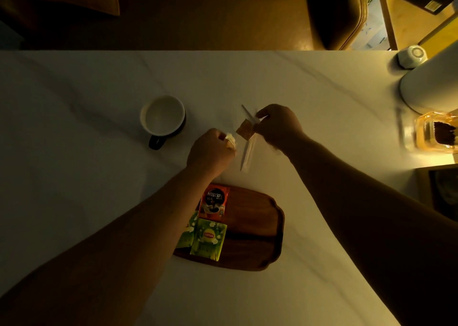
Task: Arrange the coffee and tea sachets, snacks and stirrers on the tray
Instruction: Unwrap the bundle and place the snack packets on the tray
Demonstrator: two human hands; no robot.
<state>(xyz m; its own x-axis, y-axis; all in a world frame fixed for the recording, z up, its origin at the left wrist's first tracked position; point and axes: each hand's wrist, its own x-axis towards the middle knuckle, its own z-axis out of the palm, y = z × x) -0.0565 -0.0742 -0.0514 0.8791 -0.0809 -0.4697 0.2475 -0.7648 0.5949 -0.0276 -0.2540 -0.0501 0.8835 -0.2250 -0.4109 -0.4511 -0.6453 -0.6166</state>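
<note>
Two tea sachets (208, 236), one coffee sachet (214, 203) on tray (257, 216).

Dark oval wooden tray (257, 226) sits on the pale marble-patterned table (74, 152), nearest the person. On its left half: red Nescafé coffee sachet (214, 203) behind two green Lipton tea sachets (208, 240), side by side. White-lined mug (162, 118) stands beyond, to the left. Amber glass jar (436, 132) at right edge.
</note>
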